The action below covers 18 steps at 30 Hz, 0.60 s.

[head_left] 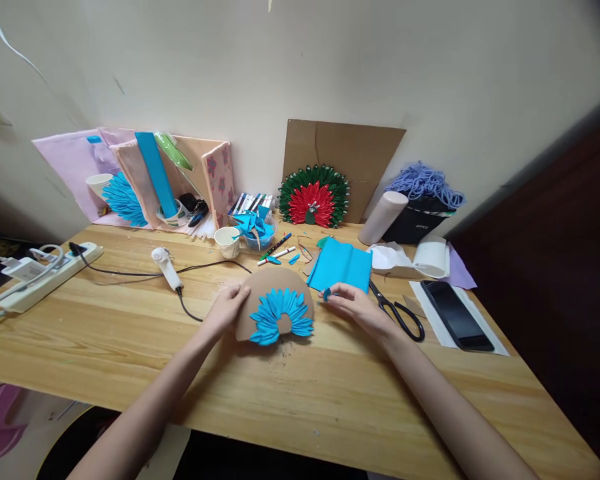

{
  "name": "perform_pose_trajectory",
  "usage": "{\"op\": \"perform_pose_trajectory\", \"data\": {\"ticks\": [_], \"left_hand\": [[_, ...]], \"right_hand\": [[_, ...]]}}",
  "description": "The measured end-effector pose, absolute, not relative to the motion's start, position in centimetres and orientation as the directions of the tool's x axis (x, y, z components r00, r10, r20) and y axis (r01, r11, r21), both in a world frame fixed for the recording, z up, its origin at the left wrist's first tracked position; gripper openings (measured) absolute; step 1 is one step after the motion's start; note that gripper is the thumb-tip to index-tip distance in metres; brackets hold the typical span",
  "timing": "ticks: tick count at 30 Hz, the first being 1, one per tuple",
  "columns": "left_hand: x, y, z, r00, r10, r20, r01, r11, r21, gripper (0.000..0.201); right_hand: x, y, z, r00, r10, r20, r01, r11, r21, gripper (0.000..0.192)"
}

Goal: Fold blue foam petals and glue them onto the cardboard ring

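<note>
Cardboard half-disc (260, 287) with a fan of blue paper petals (281, 318) lies flat on the worktop (130, 333), near its front edge. Left hand (229, 308) rests on the disc's left edge, grip loosely curled, steadying it. Right hand (353, 307) sits just right of the disc, fingertips pinched on a small blue folded piece (327, 293). Blue paper sheet (341, 265) lies just behind; black scissors (397, 310) beside the right hand, phone (456, 315) further right.
</note>
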<state>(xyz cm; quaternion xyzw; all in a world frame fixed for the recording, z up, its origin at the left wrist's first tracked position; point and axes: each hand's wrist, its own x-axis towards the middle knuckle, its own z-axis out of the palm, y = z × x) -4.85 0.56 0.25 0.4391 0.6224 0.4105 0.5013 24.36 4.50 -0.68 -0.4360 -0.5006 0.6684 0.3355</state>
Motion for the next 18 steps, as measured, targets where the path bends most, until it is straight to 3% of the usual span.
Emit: {"op": "perform_pose_trajectory", "data": {"ticks": [5,9,15,18], "left_hand": [[-7.1,3.1,1.9,-0.223,0.971,-0.084,0.034,0.094,0.995,0.046],[-7.6,3.9,1.5,-0.214,0.973,-0.091,0.040,0.101,0.994,0.042],[-8.6,2.6,-1.5,-0.169,0.974,-0.150,0.243,0.189,0.952,0.041],[-8.4,1.6,-1.3,-0.289,0.956,0.046,0.553,0.127,0.823,0.041]], "right_hand": [[23.6,6.7,3.6,-0.369,0.922,-0.119,-0.014,-0.134,-0.991,0.031],[22.2,7.6,6.2,-0.364,0.931,-0.024,0.012,-0.021,-1.000,0.028],[22.1,8.4,4.5,-0.430,0.900,-0.074,0.161,-0.005,-0.987,0.029],[22.7,8.6,2.8,-0.423,0.895,-0.144,0.271,-0.027,-0.962,0.026]]}}
